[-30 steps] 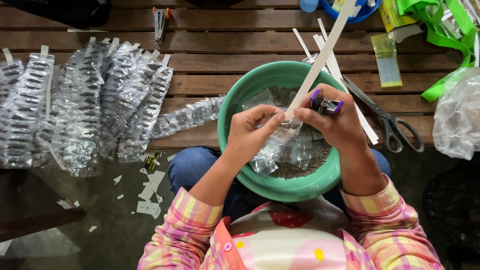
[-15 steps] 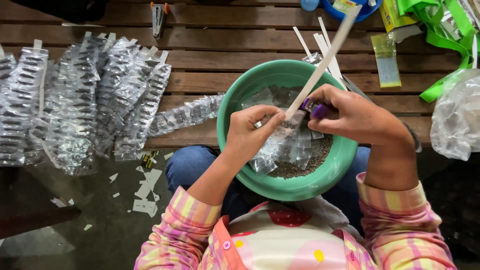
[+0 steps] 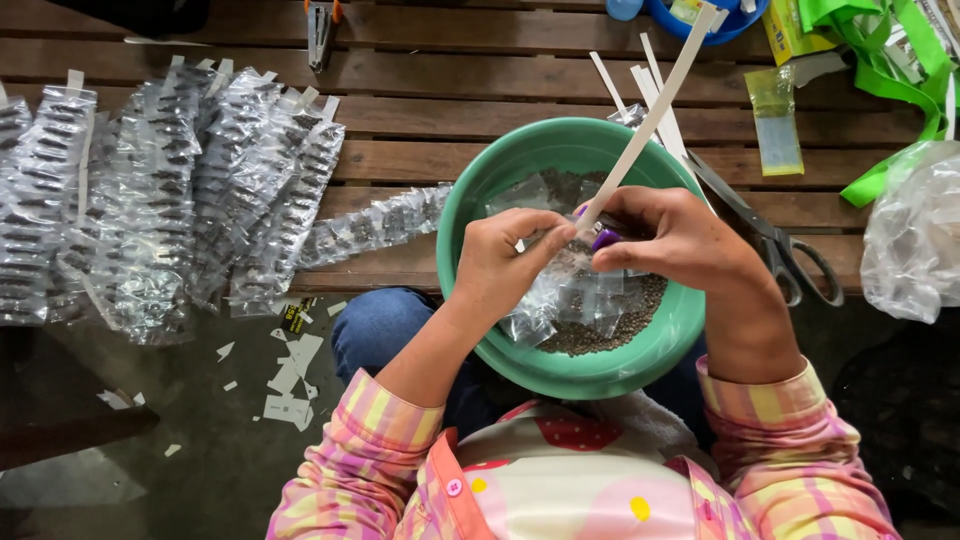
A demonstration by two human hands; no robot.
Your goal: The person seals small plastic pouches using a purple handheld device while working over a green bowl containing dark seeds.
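A green bowl [image 3: 470,200] rests on my lap, with dark seeds and several small clear packets in it. My left hand [image 3: 505,262] pinches a string of clear plastic packets [image 3: 545,305] that hangs down into the bowl. My right hand [image 3: 680,240] holds a long white paper strip [image 3: 655,115] that slants up to the right, together with a small purple object [image 3: 603,240] at the fingertips. The two hands meet over the bowl's middle.
Rows of filled packet strips [image 3: 160,190] lie on the wooden slat bench [image 3: 420,60] at left. Scissors [image 3: 780,245] lie right of the bowl, a clear plastic bag [image 3: 915,235] and green ribbon [image 3: 880,70] further right. Paper scraps [image 3: 290,375] litter the floor.
My right hand has lowered and turned over the bowl, closer to my left hand. The packet string has sunk a little into the bowl.
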